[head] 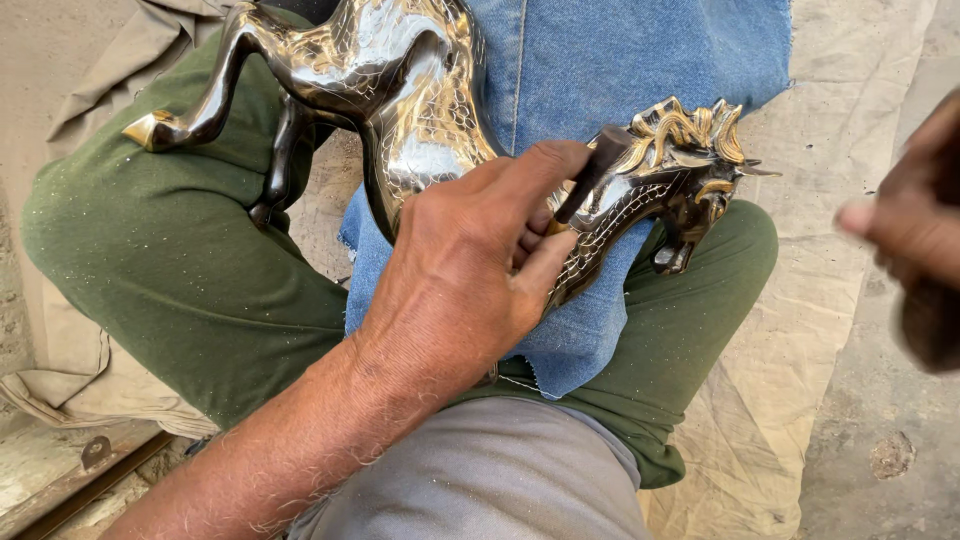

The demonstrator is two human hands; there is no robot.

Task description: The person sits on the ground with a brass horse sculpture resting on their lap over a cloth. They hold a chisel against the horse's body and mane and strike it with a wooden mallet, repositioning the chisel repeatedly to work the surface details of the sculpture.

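The brass horse figurine (420,110) lies across the lap on a blue denim cloth (620,70). Scale-pattern engraving already covers neck and body; the legs appear plain. Left hand (460,270) is clamped on a dark punch tool (590,175) set against the neck. Right hand (915,230) is blurred, raised at the right edge; grip cannot be told. Open room lies right, over the canvas sheet (800,330).

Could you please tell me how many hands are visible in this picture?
2. The left hand rests on the metal horse figure, holding a dark tool against its neck. The right hand is blurred at the right edge, partly out of frame.
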